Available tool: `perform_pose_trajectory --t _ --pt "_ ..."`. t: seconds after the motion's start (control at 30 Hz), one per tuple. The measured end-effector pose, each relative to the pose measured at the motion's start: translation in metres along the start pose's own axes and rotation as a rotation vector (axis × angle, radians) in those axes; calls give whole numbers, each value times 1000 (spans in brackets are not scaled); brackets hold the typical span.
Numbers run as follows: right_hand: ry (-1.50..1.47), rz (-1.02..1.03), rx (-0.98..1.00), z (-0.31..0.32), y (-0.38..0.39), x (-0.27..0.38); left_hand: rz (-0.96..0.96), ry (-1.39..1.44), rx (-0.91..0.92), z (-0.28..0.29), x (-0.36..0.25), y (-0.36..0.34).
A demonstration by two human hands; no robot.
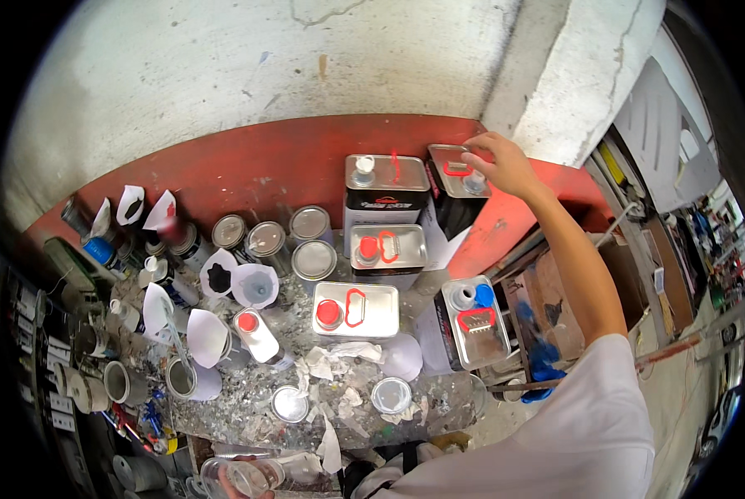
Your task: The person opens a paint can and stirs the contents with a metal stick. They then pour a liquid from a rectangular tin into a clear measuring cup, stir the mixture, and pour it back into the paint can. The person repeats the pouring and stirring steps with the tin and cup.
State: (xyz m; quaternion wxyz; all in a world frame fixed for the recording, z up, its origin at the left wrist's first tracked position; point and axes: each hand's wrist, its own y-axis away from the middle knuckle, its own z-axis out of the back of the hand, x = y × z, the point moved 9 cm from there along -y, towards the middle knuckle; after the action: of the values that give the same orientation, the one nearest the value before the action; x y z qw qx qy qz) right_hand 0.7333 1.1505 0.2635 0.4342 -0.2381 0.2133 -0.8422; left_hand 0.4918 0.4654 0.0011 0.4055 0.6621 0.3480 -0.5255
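Hands well apart. Right hand (pixel 510 166), upper right of frame: fingers bent over the top of a tall metal can (pixel 447 156), by its red handle (pixel 456 169) and clear spout (pixel 476 183); can't tell if they grip or just touch. Left hand (pixel 233 486), bottom edge left of center, partly cut off, fingers closed around a clear plastic cup (pixel 263 477); contents unclear.

Risks (judgement): a one-handed pull on the tall can could tip it or knock the white-capped can (pixel 410 173) beside it, since they stand close. Cup could spill if it tilts while the right arm reaches far. The blue-capped can (pixel 482 343), right of center, has its neck apparently uncovered, so an elbow bump could slop it.

Containers: two more cans with red caps on, center, contents hidden. Round tins (pixel 314 259) behind, lids on. Lower left, an open tin (pixel 208 384), inside grayish. Paper cones (pixel 209 337) stand around, one dark inside. Crumpled paper (pixel 331 363) and round lids (pixel 391 396) litter the stained bench (pixel 244 416).
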Motion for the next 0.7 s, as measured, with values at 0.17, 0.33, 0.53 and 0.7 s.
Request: perform_pose_trajectory --t 0.17,0.33,0.53,0.7 --pt "24 -142 468 -4 116 26 -26 103 135 -25 8 -22" --pt "123 -433 636 -28 200 31 -42 175 232 -45 10 -36" --pt "-40 -392 567 -22 183 -3 -30 100 195 -40 18 -31" --pt "-10 -330 361 8 75 -47 -56 65 144 -25 29 -20"
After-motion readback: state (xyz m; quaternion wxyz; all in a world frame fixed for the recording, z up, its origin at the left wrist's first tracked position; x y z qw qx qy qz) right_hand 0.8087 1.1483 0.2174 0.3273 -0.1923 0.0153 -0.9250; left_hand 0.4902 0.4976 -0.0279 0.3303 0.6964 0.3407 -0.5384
